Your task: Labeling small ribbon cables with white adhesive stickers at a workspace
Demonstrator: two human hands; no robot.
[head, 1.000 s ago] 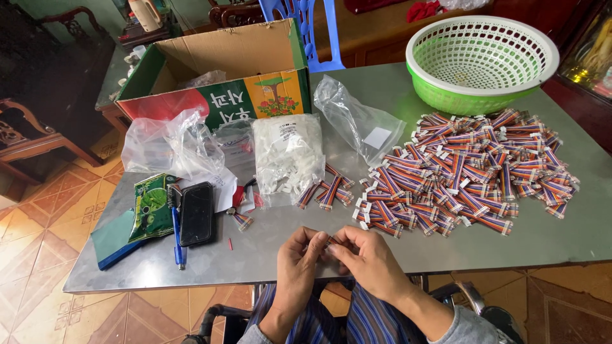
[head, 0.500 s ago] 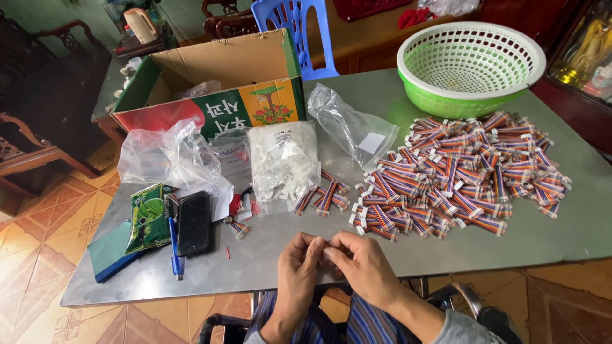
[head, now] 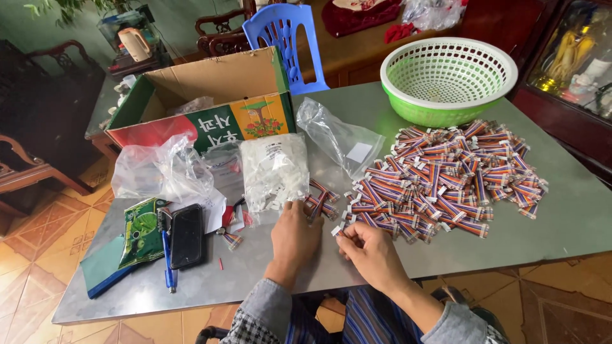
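The right hand [head: 373, 251] pinches a short striped cable [head: 336, 230] by its white plug, low on the desk [head: 561, 223]. The left hand [head: 294, 237] reaches, fingers loosely curled, seemingly touching a small bunch of cables [head: 320, 202] beside the big pile [head: 446, 175].

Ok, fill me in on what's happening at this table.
A person sits at a grey table. The left hand reaches to a small bunch of striped wire pieces beside a clear bag of white parts. The right hand pinches one small white-tipped piece. A big pile of wire pieces lies before a green basket.
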